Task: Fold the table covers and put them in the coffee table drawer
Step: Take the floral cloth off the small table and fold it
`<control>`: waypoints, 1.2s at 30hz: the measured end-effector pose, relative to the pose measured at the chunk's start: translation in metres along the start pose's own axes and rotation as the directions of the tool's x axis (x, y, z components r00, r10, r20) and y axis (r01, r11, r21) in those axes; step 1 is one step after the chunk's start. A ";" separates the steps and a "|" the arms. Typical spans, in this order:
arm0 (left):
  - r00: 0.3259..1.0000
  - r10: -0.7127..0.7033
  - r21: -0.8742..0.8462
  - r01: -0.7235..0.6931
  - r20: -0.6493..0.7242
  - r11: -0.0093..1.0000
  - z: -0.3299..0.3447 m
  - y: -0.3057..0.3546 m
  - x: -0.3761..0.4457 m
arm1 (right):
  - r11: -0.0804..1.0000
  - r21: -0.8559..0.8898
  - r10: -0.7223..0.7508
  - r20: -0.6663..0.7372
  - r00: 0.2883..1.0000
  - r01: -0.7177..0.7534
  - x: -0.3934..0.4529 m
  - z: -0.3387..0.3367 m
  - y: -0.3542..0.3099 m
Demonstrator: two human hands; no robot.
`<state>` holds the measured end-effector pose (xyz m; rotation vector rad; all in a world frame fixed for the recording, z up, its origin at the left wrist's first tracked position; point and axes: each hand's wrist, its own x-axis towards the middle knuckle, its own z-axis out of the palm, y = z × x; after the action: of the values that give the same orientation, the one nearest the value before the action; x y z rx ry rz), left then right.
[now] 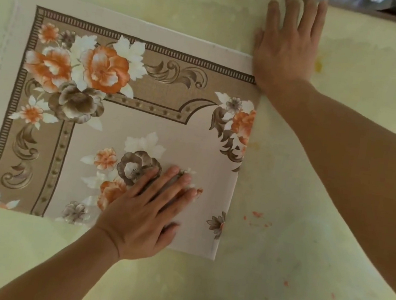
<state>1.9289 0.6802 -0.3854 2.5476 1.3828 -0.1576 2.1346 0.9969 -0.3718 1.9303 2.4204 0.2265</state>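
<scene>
A folded table cover (125, 119) lies flat on a pale yellow surface (309, 216). It is beige with orange, brown and white flowers and a brown scroll border. My left hand (148, 209) presses palm down on its near right part, fingers spread flat. My right hand (289, 43) lies flat with fingers apart at the cover's far right corner, its heel touching the folded edge. Neither hand grips anything. No drawer is in view.
The pale yellow surface carries faint stains and small red specks (257, 218) to the right of the cover. A dark edge with bluish material (390, 6) runs along the top right, beyond my right hand.
</scene>
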 end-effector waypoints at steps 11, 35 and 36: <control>1.000 -0.012 -0.005 0.012 -0.015 1.000 0.000 0.001 0.000 | 0.923 0.385 -0.091 0.165 0.982 0.021 -0.254 -0.012 -0.073; 0.829 -0.560 0.094 0.557 0.003 0.825 -0.014 -0.157 -0.174 | 0.806 0.365 0.401 0.241 0.884 -0.465 -0.272 -0.049 -0.103; 0.788 -0.616 0.054 0.616 -0.013 0.786 -0.020 -0.149 -0.173 | 0.681 0.434 0.505 0.305 0.807 -0.590 -0.280 -0.062 -0.108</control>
<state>1.7090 0.6226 -0.3538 2.0211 2.1912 -0.3160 2.0861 0.6963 -0.3426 2.7401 1.8326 -0.6195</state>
